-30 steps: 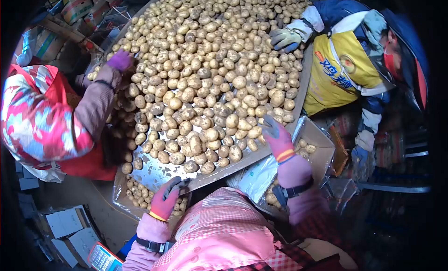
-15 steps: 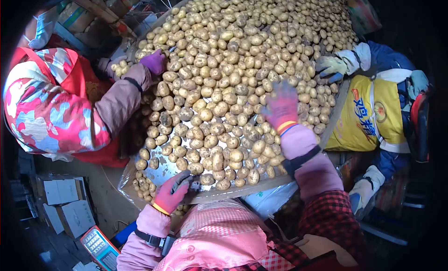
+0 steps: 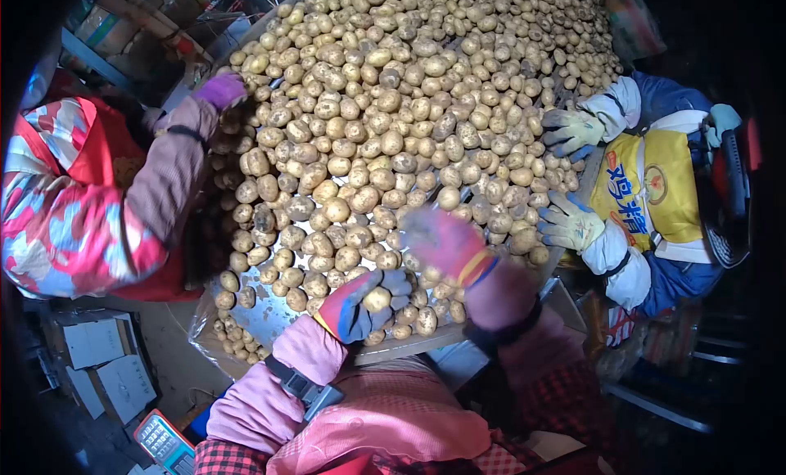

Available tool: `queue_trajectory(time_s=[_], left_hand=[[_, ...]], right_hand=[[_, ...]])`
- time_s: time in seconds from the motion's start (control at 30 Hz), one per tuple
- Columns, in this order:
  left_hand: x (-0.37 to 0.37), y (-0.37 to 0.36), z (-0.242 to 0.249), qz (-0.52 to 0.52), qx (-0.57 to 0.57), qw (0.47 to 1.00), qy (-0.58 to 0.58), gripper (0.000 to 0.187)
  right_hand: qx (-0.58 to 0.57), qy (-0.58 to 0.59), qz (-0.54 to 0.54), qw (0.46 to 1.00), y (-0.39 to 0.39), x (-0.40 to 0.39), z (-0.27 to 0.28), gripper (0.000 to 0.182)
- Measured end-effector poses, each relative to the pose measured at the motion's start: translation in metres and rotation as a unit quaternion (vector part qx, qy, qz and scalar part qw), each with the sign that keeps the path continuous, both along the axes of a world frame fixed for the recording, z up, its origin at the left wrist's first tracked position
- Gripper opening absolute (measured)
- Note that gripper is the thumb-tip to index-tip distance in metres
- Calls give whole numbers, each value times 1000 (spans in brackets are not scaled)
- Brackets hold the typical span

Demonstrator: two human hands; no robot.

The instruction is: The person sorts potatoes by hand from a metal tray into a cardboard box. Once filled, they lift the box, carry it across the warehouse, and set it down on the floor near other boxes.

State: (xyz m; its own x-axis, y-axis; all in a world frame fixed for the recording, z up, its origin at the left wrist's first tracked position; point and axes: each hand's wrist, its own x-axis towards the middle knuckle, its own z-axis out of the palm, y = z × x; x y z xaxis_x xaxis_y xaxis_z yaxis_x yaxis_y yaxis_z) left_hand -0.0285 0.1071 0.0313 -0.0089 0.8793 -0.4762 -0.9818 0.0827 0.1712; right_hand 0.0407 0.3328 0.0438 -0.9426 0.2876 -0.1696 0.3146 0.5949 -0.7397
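Many small, soil-marked potatoes lie heaped over a table with a shiny metal surface. Near the front edge, my left hand, in a pink and grey glove, is turned partly palm up, its fingers curled round one potato. My right hand, in a pinkish-purple glove with an orange cuff, is over the potatoes to the right of it. Motion smears its fingers, so whether it holds anything is not visible.
At the left, a co-worker's purple-gloved hand touches the heap's edge. Another co-worker's pale gloved hands rest on the right side. Cardboard boxes and a red-rimmed device with buttons are at the lower left.
My left hand has moved right, turned over and taken a potato. My right hand has come down and left, nearer to it. The right co-worker's second hand has come up onto the potatoes.
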Motion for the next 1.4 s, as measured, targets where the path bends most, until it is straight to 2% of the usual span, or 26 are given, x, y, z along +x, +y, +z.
queue_trajectory(time_s=[0.03,0.07,0.17,0.23,0.3,0.37,0.43,0.47,0.5,0.53,0.57,0.6,0.63,0.7,0.73,0.77,0.83,0.9,0.93,1.0,1.1,1.17,1.23,1.33,1.37,1.4], left_hand=[[-3,-3,0,-25,9,1000,7,44],[-6,-9,0,-23,21,999,32,44],[-16,-30,-5,-21,22,999,38,43],[-20,-39,3,16,-39,996,76,45],[-19,-52,0,33,-39,996,68,49],[-16,-54,-1,74,-29,992,95,39],[-13,-53,1,88,-61,991,75,40],[-13,-56,-1,87,-53,992,80,41],[-13,-58,-5,87,-42,992,86,41],[-13,-61,-11,67,-43,981,175,42],[-14,-61,-7,72,-35,982,171,42],[-14,-60,-2,99,-64,986,116,43],[-15,-60,-2,122,-91,987,57,43],[-12,-76,-19,121,-81,982,124,42],[-11,-81,-20,121,-77,977,158,41],[-9,-90,-19,152,-72,984,55,43],[-4,-100,-18,174,-84,979,64,43],[-5,-101,-12,174,-114,976,55,43],[-6,-100,-6,182,-117,976,32,42],[-7,-102,1,208,-133,969,10,39],[-10,-114,-10,220,-86,972,-6,43],[-8,-118,-16,228,-61,972,-22,43],[-6,-118,-15,208,-84,974,36,42],[-5,-117,-8,208,-76,975,5,42],[-7,-116,-5,203,-76,976,14,42],[-6,-113,-1,206,-120,971,14,39]], right_hand=[[-10,4,-95,995,21,-16,1,36],[137,41,-95,985,40,-32,3,40],[247,-73,-66,964,67,-79,-12,57],[220,-119,-90,964,67,-111,2,60],[-35,-96,20,995,88,-145,-9,60],[-15,-107,58,992,87,-160,-7,59],[245,-157,5,957,65,-165,10,69],[328,-204,44,921,50,-169,9,63],[325,-250,64,910,36,-174,6,54],[407,-216,143,876,17,-160,11,51],[385,-204,152,887,4,-148,27,55],[330,-164,100,924,3,-145,-15,57],[281,-121,119,945,-4,-123,-1,60],[263,-96,219,934,-3,-96,28,58],[248,-96,179,947,13,-103,29,59],[225,-94,140,960,36,-115,27,61],[320,153,30,934,92,-153,12,57],[260,-84,25,962,118,-181,15,54],[254,-87,26,963,121,-176,2,54],[380,-90,76,918,121,-179,-21,48],[285,-128,146,939,97,-151,14,48],[313,-120,131,933,78,-117,3,46],[339,-117,114,926,69,-93,5,44],[148,-152,105,972,70,-54,6,40],[150,-154,99,972,70,-39,-5,40],[-4,-95,15,995,69,-24,-14,42]])
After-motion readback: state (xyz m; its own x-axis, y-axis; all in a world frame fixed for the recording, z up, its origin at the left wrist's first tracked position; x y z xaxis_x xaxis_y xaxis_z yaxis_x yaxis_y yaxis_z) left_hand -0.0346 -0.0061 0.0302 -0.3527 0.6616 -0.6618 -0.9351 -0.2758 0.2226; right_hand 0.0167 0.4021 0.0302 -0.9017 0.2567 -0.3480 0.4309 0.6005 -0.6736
